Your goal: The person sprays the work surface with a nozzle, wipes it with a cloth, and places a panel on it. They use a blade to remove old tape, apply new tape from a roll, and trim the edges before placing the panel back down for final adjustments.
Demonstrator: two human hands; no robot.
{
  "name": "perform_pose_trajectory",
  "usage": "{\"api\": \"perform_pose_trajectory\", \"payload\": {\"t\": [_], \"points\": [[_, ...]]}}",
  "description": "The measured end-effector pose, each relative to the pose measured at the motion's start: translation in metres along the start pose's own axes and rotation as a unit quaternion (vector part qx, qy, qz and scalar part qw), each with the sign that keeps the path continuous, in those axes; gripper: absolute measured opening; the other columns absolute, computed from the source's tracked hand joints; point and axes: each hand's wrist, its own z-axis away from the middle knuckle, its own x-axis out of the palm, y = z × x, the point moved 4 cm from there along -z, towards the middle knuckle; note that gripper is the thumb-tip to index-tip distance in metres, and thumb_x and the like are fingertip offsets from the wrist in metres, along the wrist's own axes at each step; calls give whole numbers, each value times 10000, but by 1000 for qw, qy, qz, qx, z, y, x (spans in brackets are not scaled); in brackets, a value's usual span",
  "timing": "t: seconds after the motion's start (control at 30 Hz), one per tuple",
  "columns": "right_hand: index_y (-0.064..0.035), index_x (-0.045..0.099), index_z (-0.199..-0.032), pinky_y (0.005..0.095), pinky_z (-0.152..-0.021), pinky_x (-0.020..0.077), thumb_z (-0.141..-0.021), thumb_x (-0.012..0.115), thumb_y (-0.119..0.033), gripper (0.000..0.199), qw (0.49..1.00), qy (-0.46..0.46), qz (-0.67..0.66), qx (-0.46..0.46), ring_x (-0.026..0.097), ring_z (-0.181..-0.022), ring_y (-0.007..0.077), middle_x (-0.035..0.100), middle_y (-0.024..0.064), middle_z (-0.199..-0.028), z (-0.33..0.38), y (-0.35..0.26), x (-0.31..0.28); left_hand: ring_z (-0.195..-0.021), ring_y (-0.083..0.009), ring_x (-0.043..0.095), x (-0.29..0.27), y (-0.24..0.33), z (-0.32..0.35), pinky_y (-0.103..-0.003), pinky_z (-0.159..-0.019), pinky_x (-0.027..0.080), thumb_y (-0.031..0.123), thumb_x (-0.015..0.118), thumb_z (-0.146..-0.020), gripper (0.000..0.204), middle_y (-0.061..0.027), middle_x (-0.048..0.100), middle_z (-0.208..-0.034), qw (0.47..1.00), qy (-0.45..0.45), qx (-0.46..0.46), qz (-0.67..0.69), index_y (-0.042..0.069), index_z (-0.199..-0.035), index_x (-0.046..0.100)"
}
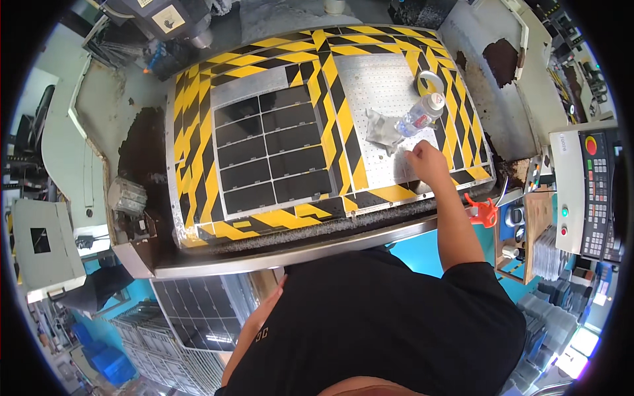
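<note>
My right hand (428, 162) is over the lower right of a perforated metal plate (370, 76), its fingers curled together. Whether anything small is between them is hidden. Just beyond it a clear plastic bottle (417, 117) with a white cap leans beside a crumpled grey cloth (383, 131). A roll of tape (429, 82) lies past the bottle. Low at my side, my left hand (265, 309) is partly covered by my black shirt, close to a dark gridded panel (198, 307); its fingers barely show.
Left of the plate, black rectangular pieces (241, 155) sit in rows. Yellow-black striped tape (337, 125) borders the machine bed. A metal rail (317, 247) runs along the front. At right are an orange spray trigger (483, 211) and a control panel (594, 191) with a red button.
</note>
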Motion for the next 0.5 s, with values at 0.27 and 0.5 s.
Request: {"api": "perform_pose_trajectory", "payload": {"t": [0.27,0.5], "points": [[-39,661,-955,437,-775,541,-871,728,-343,323,1000,-14,23,-12,699,-869,361,715,159,-869,0,48,-14,-1374,-216,457,27,-37,-32,-323,-1149,332,346,494,-1078,596,-121,493,-1494,983,135,29,118,5,-1542,342],[-20,678,-971,409,-729,546,-901,718,-310,301,999,-5,-10,-48,708,-820,344,726,172,-876,-11,94,-28,-1361,-206,467,64,-62,-17,-344,-1144,355,354,513,-1072,558,-119,514,-1467,974,141,-112,137,16,-1503,402]]}}
